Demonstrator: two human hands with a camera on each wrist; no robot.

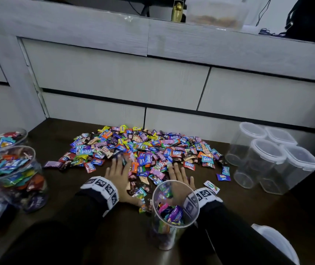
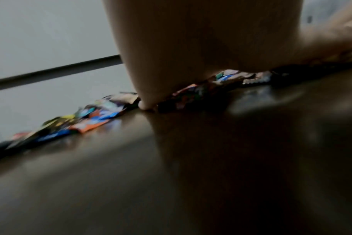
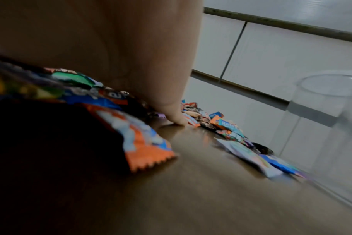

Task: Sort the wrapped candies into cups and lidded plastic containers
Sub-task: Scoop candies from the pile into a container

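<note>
A wide pile of wrapped candies (image 1: 143,150) covers the middle of the dark table (image 1: 248,211). My left hand (image 1: 117,174) lies at the pile's near edge with its fingers straight, its edge on the table and candies beside its palm. My right hand (image 1: 180,177) is also straight-fingered, a little to the right, partly behind a clear cup (image 1: 173,213) that holds some candies. Loose candies (image 1: 141,188) lie between the two hands. In the left wrist view a fingertip (image 2: 147,106) touches the tabletop. In the right wrist view candies (image 3: 135,136) lie under the palm (image 3: 131,55).
Two clear cups full of candies (image 1: 13,175) (image 1: 1,138) stand at the left. Several lidded clear containers (image 1: 267,157) are grouped at the right, with a white lidded one (image 1: 279,243) near the front right. Grey drawer fronts (image 1: 114,77) rise behind the table.
</note>
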